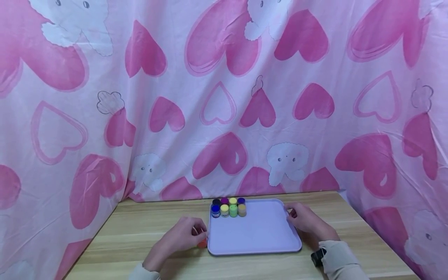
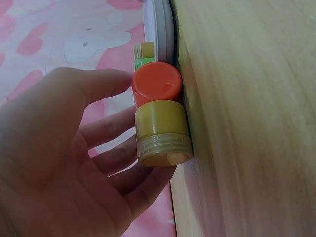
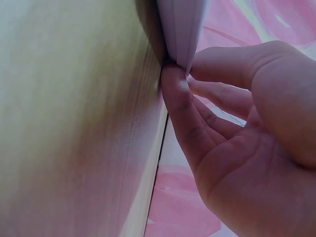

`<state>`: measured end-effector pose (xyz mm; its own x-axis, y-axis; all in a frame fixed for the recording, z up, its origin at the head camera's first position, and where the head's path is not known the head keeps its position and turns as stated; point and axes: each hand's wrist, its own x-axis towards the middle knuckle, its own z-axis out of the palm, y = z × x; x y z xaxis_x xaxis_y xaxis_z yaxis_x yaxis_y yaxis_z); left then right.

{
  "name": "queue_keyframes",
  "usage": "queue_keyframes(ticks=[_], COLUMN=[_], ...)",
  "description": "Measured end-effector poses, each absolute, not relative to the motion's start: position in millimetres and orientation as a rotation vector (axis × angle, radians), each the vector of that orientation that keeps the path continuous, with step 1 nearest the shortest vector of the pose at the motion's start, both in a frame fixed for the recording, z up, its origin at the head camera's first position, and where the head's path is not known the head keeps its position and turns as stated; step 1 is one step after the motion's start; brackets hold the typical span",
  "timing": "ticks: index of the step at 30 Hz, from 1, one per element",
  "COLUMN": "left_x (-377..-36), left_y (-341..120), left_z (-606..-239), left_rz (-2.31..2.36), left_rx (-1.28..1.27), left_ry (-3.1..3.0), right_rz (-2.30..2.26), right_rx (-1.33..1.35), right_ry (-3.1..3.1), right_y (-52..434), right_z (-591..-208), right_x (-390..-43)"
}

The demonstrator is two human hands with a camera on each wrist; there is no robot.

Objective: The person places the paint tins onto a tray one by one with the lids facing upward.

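Observation:
A lavender tray [image 1: 259, 233] lies on the wooden table [image 1: 140, 229]. Several small paint pots [image 1: 229, 207] stand in two rows in its far left corner. My left hand [image 1: 187, 235] sits just left of the tray, fingers curled over an orange-lidded pot [image 1: 202, 244]. In the left wrist view the fingers [image 2: 116, 143] wrap an ochre pot [image 2: 162, 131], and the index finger touches the orange-lidded pot [image 2: 157, 84]; both pots are against the tray edge [image 2: 163, 29]. My right hand [image 1: 304, 219] pinches the tray's right rim [image 3: 180, 24] between thumb [image 3: 180, 103] and forefinger.
A pink heart-patterned cloth [image 1: 224, 97] hangs behind the table and along both sides. The right half of the tray holds nothing. A dark wrist strap [image 1: 317, 257] sits at my right cuff. Bare tabletop [image 2: 247, 123] stretches left of my left hand.

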<state>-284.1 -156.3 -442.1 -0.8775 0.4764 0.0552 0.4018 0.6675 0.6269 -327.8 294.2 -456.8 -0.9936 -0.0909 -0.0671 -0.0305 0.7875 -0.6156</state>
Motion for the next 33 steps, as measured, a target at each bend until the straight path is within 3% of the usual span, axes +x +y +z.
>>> queue_keyframes(ticks=[33], left_x=[-280.5], left_y=[-160.2], left_z=[-435.9], left_rz=[1.076], left_rx=[0.798], left_ry=[2.655], right_rz=[-0.964], right_rx=[-0.080], right_ry=[2.909], right_y=[292.4], right_z=[-456.5], right_x=[-323.3])
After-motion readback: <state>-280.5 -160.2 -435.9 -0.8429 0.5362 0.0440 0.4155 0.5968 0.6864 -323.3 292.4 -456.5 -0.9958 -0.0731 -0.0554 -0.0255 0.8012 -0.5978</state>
